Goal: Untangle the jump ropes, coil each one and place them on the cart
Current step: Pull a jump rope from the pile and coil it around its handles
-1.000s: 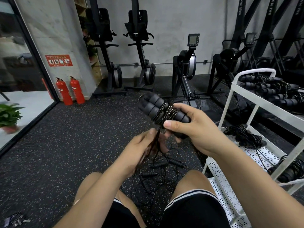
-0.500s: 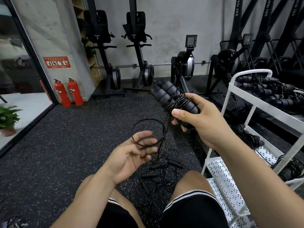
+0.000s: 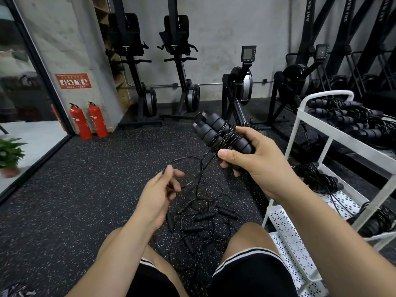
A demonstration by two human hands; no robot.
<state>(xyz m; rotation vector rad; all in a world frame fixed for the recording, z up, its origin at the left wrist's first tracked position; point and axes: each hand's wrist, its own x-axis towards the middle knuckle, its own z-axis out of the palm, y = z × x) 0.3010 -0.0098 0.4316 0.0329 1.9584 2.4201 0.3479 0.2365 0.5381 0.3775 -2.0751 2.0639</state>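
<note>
While the right hand [image 3: 257, 159] holds rope handles [image 3: 216, 133], uprights [image 3: 308, 28] read "SKI".

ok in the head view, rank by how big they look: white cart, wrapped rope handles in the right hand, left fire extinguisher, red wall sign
1. white cart
2. wrapped rope handles, enlarged by nearness to the camera
3. left fire extinguisher and red wall sign, too alike to rank

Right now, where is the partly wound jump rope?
Head view, right of centre: the right hand grips the jump rope above the tangled ropes on the floor, left of the white cart.
</note>
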